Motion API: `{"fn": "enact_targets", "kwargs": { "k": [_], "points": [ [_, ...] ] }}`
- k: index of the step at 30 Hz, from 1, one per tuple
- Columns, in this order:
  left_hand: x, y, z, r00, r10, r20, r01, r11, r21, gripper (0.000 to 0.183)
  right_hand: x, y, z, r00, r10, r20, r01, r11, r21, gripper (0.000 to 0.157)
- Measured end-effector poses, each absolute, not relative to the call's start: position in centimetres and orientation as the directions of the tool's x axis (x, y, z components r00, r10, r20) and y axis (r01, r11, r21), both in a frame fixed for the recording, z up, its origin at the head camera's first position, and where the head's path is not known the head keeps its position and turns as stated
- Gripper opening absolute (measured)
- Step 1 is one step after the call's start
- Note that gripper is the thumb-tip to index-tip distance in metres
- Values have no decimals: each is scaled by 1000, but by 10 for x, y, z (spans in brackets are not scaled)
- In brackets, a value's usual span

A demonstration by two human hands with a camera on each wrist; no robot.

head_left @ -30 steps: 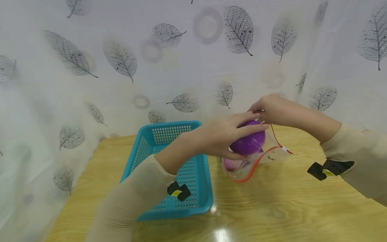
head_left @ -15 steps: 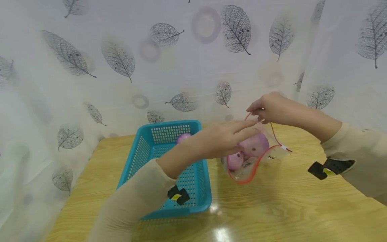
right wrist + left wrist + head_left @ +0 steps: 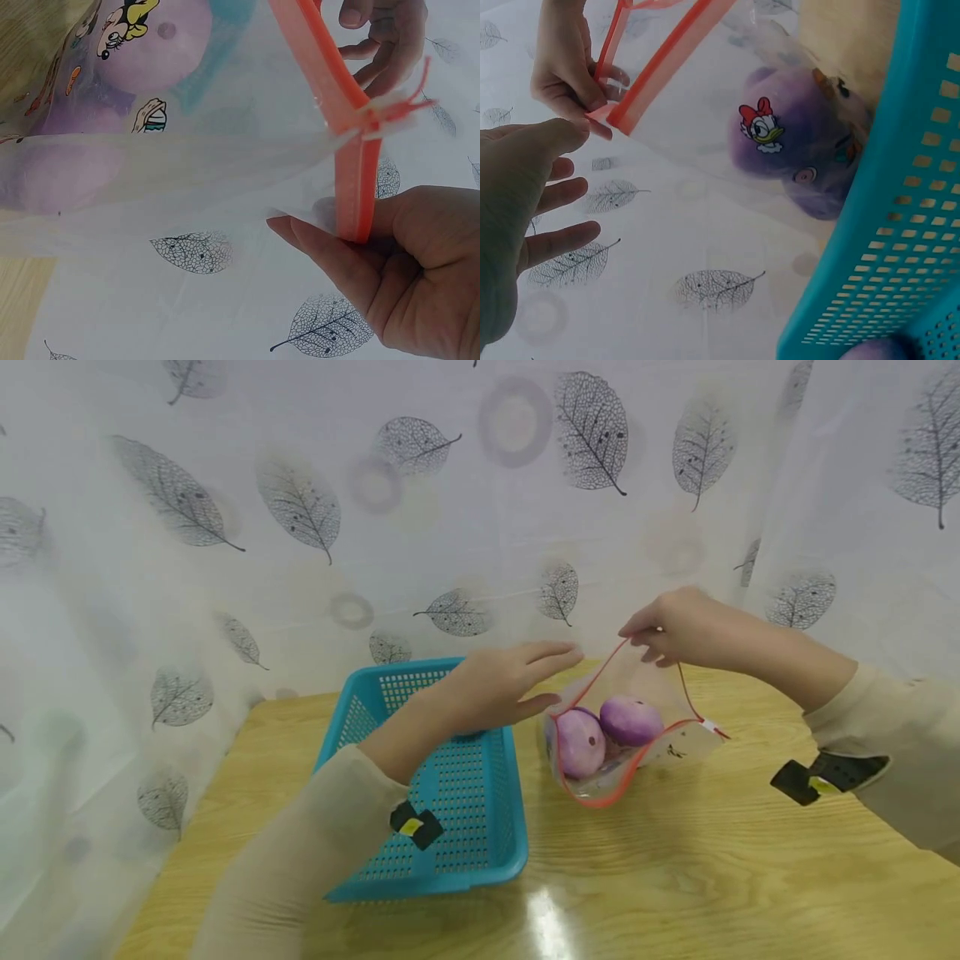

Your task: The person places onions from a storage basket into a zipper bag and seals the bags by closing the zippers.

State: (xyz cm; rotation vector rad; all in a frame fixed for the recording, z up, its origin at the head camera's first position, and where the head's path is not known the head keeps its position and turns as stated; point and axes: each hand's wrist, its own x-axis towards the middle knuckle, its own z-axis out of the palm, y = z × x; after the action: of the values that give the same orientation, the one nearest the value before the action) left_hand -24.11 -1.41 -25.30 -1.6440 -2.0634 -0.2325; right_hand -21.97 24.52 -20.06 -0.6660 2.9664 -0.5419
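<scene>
I'm likely filling the bag (image 3: 618, 791); right hand (image 3: 678, 625) pinches it, left hand (image 3: 498, 685) (loose, empty) should try the basket (image 3: 510, 822).

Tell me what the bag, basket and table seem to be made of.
Bag: thin, smooth, clear plastic, it seems; the purple things show through it and it creases.
Basket: probably molded plastic with a slight sheen, judging by its even blue color and regular holes.
Table: wood or a wood-look laminate, glossy; grain lines run across it and light glares off it. I can't tell which.
</scene>
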Motion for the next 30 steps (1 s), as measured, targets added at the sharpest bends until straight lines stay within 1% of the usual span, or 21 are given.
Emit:
{"fn": "enact_targets", "kwargs": {
  "k": [1, 4, 9, 13, 21, 25, 30],
  "points": [
    [-243, -16, -253, -151, 866, 476, 952, 257, -165, 47, -220, 245, -201, -906, -422, 22, -403, 846, -350, 24],
    [-249, -22, -253, -162, 862, 480, 949, 269, -162, 48, -219, 246, -201, -907, -420, 18, -399, 844, -358, 25],
    [-259, -30, -256, -172, 858, 484, 926, 308, -217, 49, -218, 245, -201, -910, -414, 17, -391, 844, -368, 25],
    [-268, -35, -259, -202, 854, 479, 909, 345, -233, 50, -217, 245, -201, -915, -404, 8, -377, 846, -376, 26],
    [-287, -47, -267, -345, 846, 407, 868, 452, -205, 53, -216, 245, -201, -920, -391, -2, -361, 852, -379, 26],
    [-296, -53, -272, -411, 838, 360, 856, 490, -163, 55, -216, 247, -201, -917, -398, 10, -374, 852, -367, 26],
    [-307, -61, -279, -538, 801, 263, 795, 586, -156, 62, -216, 248, -202, -913, -407, 13, -382, 844, -376, 25]
  ]
}}
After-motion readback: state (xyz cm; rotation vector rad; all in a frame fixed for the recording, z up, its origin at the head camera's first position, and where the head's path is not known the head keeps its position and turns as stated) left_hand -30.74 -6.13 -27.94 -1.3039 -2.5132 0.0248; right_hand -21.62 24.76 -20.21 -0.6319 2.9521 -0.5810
